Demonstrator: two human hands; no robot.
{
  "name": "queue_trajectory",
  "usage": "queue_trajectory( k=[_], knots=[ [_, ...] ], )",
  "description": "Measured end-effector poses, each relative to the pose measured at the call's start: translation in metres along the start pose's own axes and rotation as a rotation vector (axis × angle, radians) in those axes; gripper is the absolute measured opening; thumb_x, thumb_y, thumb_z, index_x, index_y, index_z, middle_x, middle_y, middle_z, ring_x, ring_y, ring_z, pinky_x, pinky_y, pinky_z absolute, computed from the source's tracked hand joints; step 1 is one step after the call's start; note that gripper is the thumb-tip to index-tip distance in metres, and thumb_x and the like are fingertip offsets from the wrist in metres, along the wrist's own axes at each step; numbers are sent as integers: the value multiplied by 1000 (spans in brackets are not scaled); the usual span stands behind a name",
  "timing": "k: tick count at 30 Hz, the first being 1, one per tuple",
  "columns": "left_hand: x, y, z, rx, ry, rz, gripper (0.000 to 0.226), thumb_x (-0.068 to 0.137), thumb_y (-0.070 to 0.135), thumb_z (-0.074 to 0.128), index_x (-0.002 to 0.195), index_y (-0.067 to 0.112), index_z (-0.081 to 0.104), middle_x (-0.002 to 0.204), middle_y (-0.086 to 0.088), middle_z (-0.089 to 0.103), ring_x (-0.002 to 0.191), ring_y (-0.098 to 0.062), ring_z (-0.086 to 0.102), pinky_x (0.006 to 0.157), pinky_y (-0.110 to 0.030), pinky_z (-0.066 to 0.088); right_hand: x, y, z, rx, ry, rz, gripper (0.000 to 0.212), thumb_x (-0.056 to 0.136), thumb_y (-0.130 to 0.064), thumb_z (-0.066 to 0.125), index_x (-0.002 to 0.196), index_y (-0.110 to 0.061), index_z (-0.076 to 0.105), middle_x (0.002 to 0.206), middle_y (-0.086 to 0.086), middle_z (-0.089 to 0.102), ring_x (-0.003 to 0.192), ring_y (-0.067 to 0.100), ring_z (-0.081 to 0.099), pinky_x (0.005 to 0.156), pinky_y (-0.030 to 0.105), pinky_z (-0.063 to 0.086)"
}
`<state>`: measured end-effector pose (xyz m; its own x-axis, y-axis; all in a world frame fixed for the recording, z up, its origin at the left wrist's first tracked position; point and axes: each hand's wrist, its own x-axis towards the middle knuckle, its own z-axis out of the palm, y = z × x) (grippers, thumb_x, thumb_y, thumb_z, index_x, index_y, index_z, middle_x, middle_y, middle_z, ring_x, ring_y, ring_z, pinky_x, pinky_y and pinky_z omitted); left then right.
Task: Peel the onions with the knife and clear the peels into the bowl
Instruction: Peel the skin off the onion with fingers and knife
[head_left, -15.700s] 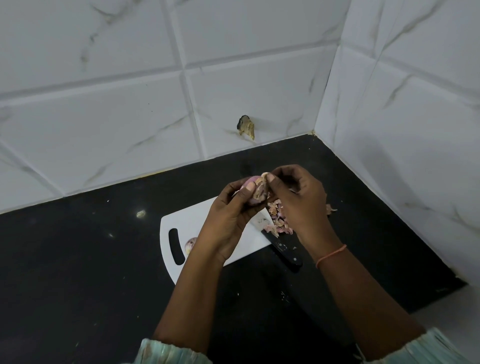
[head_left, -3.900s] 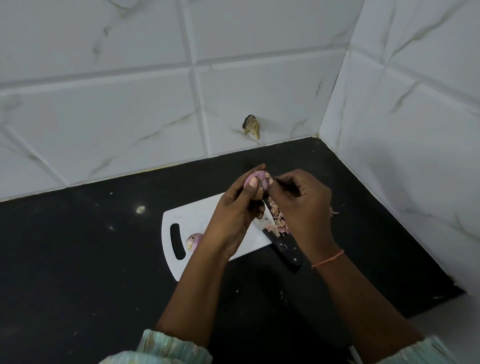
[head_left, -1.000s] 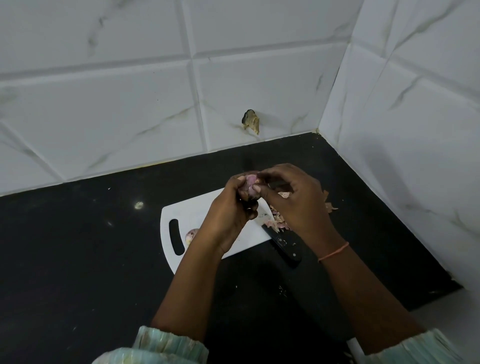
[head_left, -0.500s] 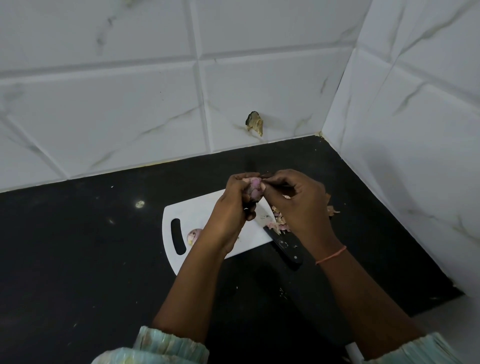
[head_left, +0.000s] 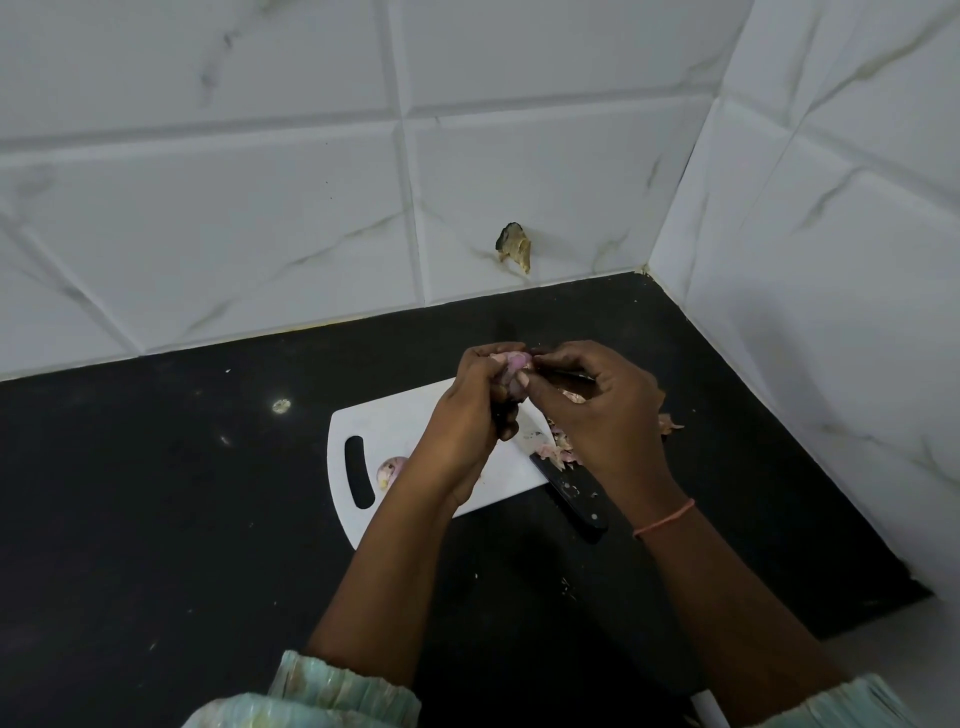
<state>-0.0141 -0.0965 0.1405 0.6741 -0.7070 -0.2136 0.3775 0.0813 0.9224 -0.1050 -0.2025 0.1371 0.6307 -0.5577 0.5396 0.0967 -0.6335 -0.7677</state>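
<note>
While both hands met above the far right part of the white cutting board (head_left: 410, 415), the head view showed the left hand (head_left: 467, 415) curled around a small pink onion (head_left: 514, 366), its fingers wrapped over the bulb so that only the top of it peeked out. The right hand (head_left: 597, 410) came in from the right, with thumb and forefinger pinched together at the top of that onion; whether they nipped a bit of skin or only the bulb itself could not be told. A thin orange thread (head_left: 665, 517) circled the right wrist, and pale green sleeves (head_left: 332, 696) showed at the near edge of the frame.

On the black countertop (head_left: 156, 493) the board lay at an angle, its slotted handle toward the left. A second onion (head_left: 390, 470), pinkish, lay on the board just beside the handle slot, partly hidden by the left wrist. Loose onion peels (head_left: 556, 447) were heaped at the board's right edge, some spilling onto the countertop beyond the right hand. The knife (head_left: 576, 499) lay with its black riveted handle on the countertop off the board's near right corner, its blade running under the peels and the right hand.

White marbled tiles (head_left: 260, 208) formed the back wall and the right wall, meeting at the countertop's far right corner. A chipped brown hole (head_left: 514, 248) marked the back wall low down, near that corner.
</note>
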Motion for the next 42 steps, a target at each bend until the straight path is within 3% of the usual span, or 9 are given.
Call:
queue_trajectory(
  k=[8,14,18,26,32,37,42],
  knots=[
    [1,1,-2,20,20,6,31,100,24,44,119,7,62,65,4,55,59,-12,40,55,-27,33,1,-3,3,-61,21,-123,11,84,-14,73,87,-4,75,86,3,71,80,8,66,76,17,54],
    [2,0,-4,22,30,16,32,93,30,46,112,13,64,66,5,58,58,-11,42,56,-27,35,2,-2,4,-84,22,-121,5,84,-5,74,88,-5,75,87,1,70,81,7,66,75,18,54],
    [-1,1,-3,24,40,17,28,100,24,43,113,12,64,66,4,57,60,-13,40,57,-29,33,3,-4,4,-106,28,-131,3,83,-4,74,87,-4,74,85,1,70,78,7,66,74,16,54],
    [-3,2,-1,-17,15,7,28,100,22,40,107,14,66,79,-6,58,61,-14,40,56,-28,33,6,-3,5,-98,94,-77,5,83,-4,74,87,-4,73,84,0,70,77,5,66,74,15,54],
    [-1,2,-4,-45,9,13,30,101,20,37,112,13,64,70,-1,55,60,-13,40,55,-27,34,0,-5,8,57,-34,27,22,84,-11,76,106,-6,72,100,1,71,95,8,68,84,20,54],
    [0,0,-6,-44,3,31,29,102,21,37,108,17,65,72,2,61,61,-13,42,57,-28,36,0,1,9,30,1,0,9,86,-7,73,95,-5,73,96,0,69,93,10,67,84,22,53],
    [0,-4,-10,2,9,48,30,102,23,37,111,17,65,79,1,63,62,-12,46,61,-30,39,2,1,13,-112,-100,-20,7,95,-8,62,100,-3,64,99,4,61,91,7,60,81,10,47]
  ],
)
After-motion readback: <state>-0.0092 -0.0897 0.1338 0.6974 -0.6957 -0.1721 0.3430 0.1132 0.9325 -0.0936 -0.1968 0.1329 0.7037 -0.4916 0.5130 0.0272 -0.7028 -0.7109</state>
